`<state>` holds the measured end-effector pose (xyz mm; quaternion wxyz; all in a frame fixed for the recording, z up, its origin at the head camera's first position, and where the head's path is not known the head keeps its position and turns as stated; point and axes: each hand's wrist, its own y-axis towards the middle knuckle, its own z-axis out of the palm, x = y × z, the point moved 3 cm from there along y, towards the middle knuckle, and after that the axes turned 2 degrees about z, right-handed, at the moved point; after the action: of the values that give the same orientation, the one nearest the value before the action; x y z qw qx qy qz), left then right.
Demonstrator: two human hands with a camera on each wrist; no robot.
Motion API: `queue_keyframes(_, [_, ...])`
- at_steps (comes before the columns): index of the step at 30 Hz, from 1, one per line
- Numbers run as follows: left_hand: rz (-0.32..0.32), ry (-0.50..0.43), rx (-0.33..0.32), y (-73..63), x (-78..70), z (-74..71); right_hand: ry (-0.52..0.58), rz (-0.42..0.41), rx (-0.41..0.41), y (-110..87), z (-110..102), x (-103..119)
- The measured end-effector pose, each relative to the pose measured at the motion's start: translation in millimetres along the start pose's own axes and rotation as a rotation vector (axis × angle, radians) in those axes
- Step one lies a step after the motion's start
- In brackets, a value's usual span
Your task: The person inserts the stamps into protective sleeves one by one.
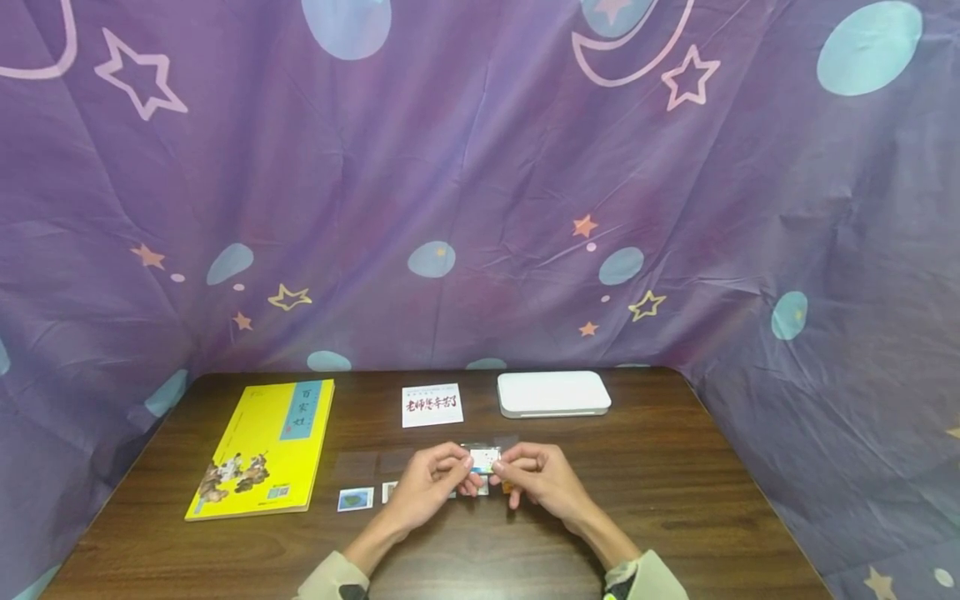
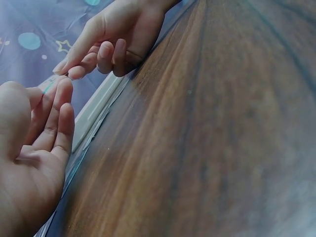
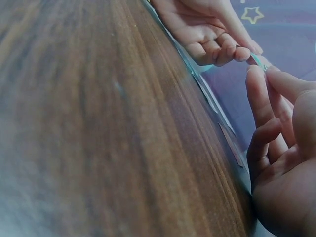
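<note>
Between both hands is a small white stamp-like card with a coloured lower edge (image 1: 484, 459), in what looks like a clear sleeve. My left hand (image 1: 431, 483) pinches its left side between thumb and fingertips. On the opposite side, the right hand (image 1: 543, 483) pinches it the same way. Both wrist views show it nearly edge-on, as a thin strip (image 3: 255, 59) raised over the table. Below the hands lies a row of small stamp-like pictures, one green and blue (image 1: 355, 499) at the left end; the hands partly cover the others.
Faint clear sleeves (image 1: 356, 463) lie above the row on the brown wooden table (image 1: 675, 517). A yellow book (image 1: 258, 450) is at left. Farther back are a white card with red writing (image 1: 432, 406) and a white flat case (image 1: 554, 393). A purple curtain (image 1: 480, 167) hangs behind.
</note>
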<state>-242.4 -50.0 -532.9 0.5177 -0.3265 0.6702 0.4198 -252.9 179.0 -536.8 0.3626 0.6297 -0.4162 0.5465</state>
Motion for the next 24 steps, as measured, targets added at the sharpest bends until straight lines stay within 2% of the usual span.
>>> queue_keyframes(9, [-0.006,0.027,-0.026,0.1,0.1,1.8,-0.001,-0.008,-0.004,0.1,-1,0])
queue_keyframes(15, [0.037,0.064,-0.008,1.9,-3.5,6.9,0.023,0.001,-0.042,2.0,-5,1])
queue_keyframes(24, [0.078,0.108,-0.008,9.5,-8.9,19.6,-0.069,-0.053,-0.039,2.3,-16,3])
